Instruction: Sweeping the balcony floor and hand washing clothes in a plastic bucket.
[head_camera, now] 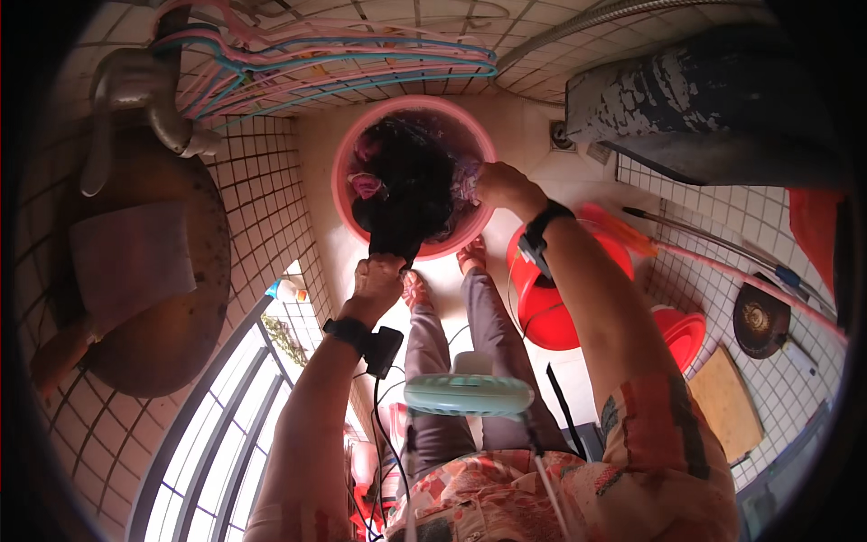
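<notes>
A round pink plastic tub (pixel 344 206) stands on the floor before me, with dark clothes soaking in water. My left hand (pixel 379 283) is closed around an end of black wet cloth (pixel 399 203), which stretches over the tub's near rim. At the right side of the tub my right hand (pixel 513 190) grips a purple patterned cloth (pixel 465 181), partly hidden by the fingers. A magenta bit of fabric (pixel 366 185) shows among the black cloth on the left. Both wrists wear black straps with small devices.
Pink and blue hangers (pixel 366 59) hang beyond the tub, near a metal tap (pixel 132 88). Red plastic basins (pixel 552 315) stand by my right forearm, with long poles (pixel 738 271) behind. A green portable fan (pixel 469 395) hangs before my torso. A floor drain (pixel 561 135) lies right.
</notes>
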### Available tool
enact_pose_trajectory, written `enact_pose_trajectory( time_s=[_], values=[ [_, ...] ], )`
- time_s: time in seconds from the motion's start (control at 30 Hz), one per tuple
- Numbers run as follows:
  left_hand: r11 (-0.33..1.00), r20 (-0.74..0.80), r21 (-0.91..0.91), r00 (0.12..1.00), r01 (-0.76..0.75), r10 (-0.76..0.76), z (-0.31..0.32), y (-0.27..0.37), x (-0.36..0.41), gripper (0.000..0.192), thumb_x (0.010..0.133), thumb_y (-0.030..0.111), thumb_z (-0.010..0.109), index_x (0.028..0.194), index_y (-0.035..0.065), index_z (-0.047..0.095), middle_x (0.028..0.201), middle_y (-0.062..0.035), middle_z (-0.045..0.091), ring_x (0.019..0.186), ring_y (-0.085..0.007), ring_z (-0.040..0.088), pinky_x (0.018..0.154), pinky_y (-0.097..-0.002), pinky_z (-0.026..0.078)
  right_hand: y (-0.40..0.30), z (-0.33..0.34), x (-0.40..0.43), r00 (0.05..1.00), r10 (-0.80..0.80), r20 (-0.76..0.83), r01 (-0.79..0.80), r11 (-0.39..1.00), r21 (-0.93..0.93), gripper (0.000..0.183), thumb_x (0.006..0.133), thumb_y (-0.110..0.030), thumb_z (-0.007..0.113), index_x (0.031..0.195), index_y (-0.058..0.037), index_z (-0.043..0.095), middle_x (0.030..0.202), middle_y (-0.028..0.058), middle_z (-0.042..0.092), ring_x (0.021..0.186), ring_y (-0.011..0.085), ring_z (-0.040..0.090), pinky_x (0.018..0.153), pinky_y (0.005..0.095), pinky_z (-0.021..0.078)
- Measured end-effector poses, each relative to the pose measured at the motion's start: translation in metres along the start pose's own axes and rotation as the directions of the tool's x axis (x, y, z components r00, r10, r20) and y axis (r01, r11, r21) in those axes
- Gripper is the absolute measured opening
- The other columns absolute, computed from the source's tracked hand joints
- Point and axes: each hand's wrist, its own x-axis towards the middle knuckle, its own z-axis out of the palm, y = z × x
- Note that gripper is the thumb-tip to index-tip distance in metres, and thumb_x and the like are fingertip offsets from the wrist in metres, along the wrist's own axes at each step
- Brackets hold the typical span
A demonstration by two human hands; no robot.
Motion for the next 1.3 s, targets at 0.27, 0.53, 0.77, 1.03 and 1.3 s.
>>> enact_pose_trajectory(
  time_s=[0.27,0.53,0.77,1.03,1.3],
  values=[
    [1.000,-0.044,0.020,0.999,-0.007,0.008,0.001,-0.020,-0.030,0.024,0.063,-0.001,0.056,0.082,0.0108,0.063,0.080,-0.0078,0.061,0.078,-0.0265,0.057,0.071,-0.0379,0.041,-0.013,-0.022,-0.061,0.764,-0.553,0.332,0.631,0.535,-0.561,0.011,0.079,-0.015,0.048,0.085,-0.0077,0.053,0.069,0.0021,0.048,0.062,0.0136,0.050,0.054,0.0284,0.0384],
    [0.979,-0.077,0.195,0.996,0.050,-0.035,-0.027,0.009,-0.020,0.023,0.060,0.012,0.064,0.083,0.0120,0.066,0.108,-0.0145,0.050,0.107,-0.0312,0.043,0.093,-0.0534,0.027,-0.014,-0.037,-0.147,0.717,-0.694,-0.067,0.697,0.716,0.038,0.022,0.084,-0.017,0.048,0.074,0.0014,0.056,0.057,0.0119,0.046,0.049,0.0238,0.046,0.047,0.0352,0.0358],
    [0.927,-0.116,0.075,0.920,-0.368,0.375,-0.003,0.011,0.073,0.043,0.066,0.016,0.059,0.105,0.0001,0.055,0.123,-0.0168,0.042,0.120,-0.0377,0.031,0.096,-0.0573,0.023,-0.013,-0.030,-0.172,0.892,-0.417,0.177,0.355,0.886,0.299,0.026,0.087,-0.019,0.046,0.079,0.0035,0.055,0.056,0.0125,0.049,0.048,0.0240,0.050,0.049,0.0345,0.0411],
    [0.855,0.115,0.466,0.974,-0.228,0.197,0.012,0.026,0.117,0.052,0.077,0.027,0.053,0.126,0.0181,0.039,0.136,-0.0109,0.030,0.126,-0.0423,0.021,0.083,-0.0698,0.025,0.005,-0.057,-0.204,0.988,-0.074,-0.138,0.139,0.820,0.555,0.027,0.087,-0.022,0.048,0.083,0.0039,0.056,0.074,0.0200,0.057,0.062,0.0323,0.057,0.056,0.0402,0.0428],
    [0.879,-0.003,0.239,0.905,-0.413,0.426,0.015,-0.012,0.074,0.045,0.074,0.011,0.056,0.118,0.0124,0.048,0.123,-0.0130,0.044,0.098,-0.0366,0.047,0.078,-0.0444,0.042,-0.019,-0.059,-0.239,0.954,-0.289,-0.080,0.289,0.957,-0.018,0.016,0.076,-0.009,0.052,0.087,0.0003,0.059,0.068,0.0108,0.054,0.057,0.0276,0.055,0.050,0.0380,0.0445]
  ],
)
